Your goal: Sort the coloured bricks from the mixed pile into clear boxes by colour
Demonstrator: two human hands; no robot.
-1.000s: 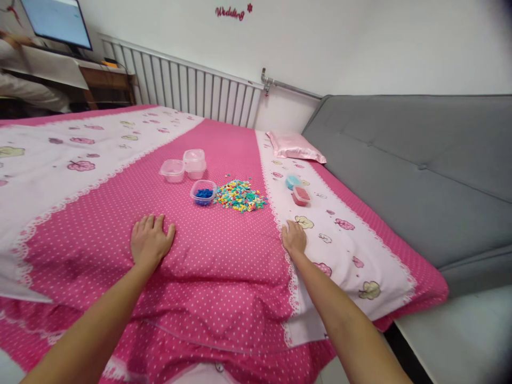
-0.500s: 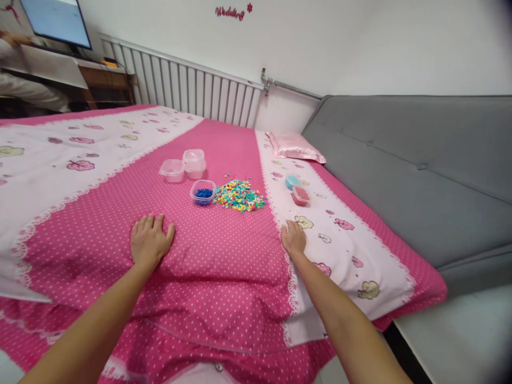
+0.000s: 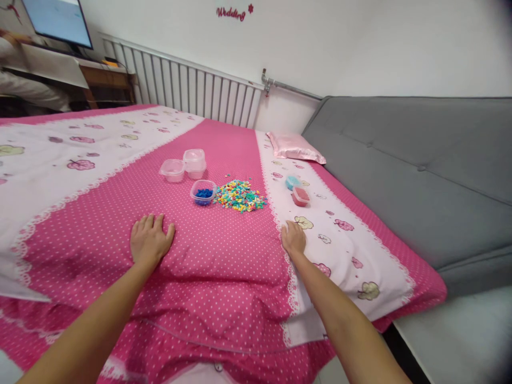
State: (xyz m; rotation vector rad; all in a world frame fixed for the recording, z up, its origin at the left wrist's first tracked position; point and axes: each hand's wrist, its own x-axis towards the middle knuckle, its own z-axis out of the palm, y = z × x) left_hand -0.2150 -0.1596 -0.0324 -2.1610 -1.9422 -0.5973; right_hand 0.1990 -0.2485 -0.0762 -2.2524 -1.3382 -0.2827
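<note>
My left hand (image 3: 150, 238) lies flat on the pink dotted bedspread (image 3: 224, 250), fingers stretched out, holding nothing. My right hand (image 3: 294, 238) rests on the lace border of the white strip, nothing seen in it, its fingers extended. Beyond them lies a loose pile of small multicoloured pieces (image 3: 240, 196). Touching its left side is a clear tub of dark blue pieces (image 3: 204, 193). Farther back stand clear plastic tubs (image 3: 173, 170), some of them stacked (image 3: 194, 164). Past my right hand sit a tub of red pieces (image 3: 301, 196) and one of light blue pieces (image 3: 293, 183).
A pink satin pillow (image 3: 296, 148) lies at the far right of the bed, by a grey padded headboard (image 3: 400, 160). A radiator (image 3: 188, 80) runs along the wall. At the back left, a person (image 3: 28, 88) sits at a desk with a monitor (image 3: 60, 24).
</note>
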